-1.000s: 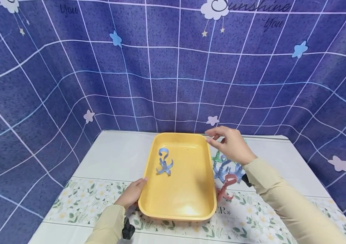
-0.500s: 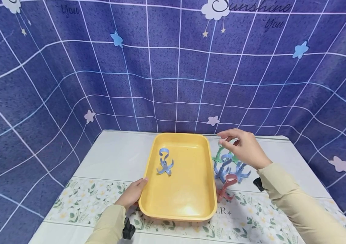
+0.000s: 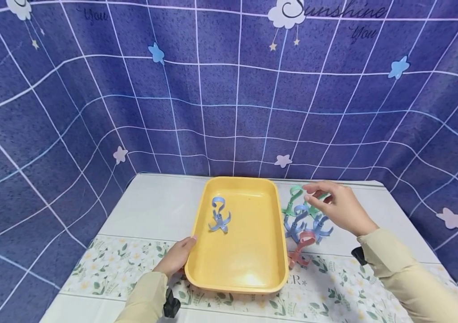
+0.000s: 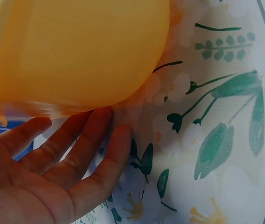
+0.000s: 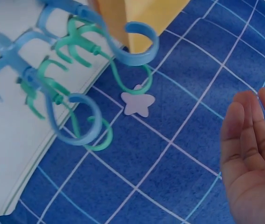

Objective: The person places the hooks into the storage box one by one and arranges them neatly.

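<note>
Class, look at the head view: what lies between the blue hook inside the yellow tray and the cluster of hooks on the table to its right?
Bare tray floor, then the yellow tray's right wall, separates the blue hook from the hook cluster.

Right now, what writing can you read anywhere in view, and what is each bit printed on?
"Sunshine": backdrop cloth, top, beside the white cloud.
"You": backdrop, below "Sunshine", top right.
"You": backdrop, top left, faint.
"ER*": tablecloth front border, right of the yellow tray; the word's start is hidden by the tray.
Nothing readable on the tray or the hooks.
</note>
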A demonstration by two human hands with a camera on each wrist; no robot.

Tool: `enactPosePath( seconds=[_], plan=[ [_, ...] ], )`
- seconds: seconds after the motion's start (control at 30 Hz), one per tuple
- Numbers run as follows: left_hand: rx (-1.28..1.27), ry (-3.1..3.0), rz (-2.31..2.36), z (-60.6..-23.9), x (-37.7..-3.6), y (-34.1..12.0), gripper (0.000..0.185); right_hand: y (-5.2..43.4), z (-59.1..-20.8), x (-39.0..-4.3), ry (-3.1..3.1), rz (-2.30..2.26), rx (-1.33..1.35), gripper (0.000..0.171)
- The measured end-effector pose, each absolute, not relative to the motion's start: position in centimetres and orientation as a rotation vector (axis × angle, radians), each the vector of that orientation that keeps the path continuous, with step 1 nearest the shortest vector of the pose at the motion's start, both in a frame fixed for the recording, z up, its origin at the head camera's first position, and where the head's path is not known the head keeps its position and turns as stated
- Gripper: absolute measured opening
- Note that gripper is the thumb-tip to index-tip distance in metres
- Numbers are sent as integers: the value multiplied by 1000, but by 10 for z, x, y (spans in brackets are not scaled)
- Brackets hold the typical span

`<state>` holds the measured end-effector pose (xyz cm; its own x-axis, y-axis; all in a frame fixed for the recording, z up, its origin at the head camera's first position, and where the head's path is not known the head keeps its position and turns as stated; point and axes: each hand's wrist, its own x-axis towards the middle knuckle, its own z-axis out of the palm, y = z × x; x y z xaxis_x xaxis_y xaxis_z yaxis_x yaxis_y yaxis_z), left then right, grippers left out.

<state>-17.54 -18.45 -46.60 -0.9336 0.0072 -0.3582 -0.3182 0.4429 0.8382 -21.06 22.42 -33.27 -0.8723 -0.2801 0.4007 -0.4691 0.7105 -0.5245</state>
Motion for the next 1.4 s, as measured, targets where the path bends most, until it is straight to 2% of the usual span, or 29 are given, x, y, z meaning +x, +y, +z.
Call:
enactPosePath(
  seconds=[0.63, 1.4],
  plan=[
    [-249, 2386, 1509, -463, -175, -180, 61, 255, -356, -193, -2679, 961, 632, 25],
    [-216, 2371, 1551, -466, -172, -184, 59, 258, -392, -182, -2726, 1120, 757, 29]
  ],
)
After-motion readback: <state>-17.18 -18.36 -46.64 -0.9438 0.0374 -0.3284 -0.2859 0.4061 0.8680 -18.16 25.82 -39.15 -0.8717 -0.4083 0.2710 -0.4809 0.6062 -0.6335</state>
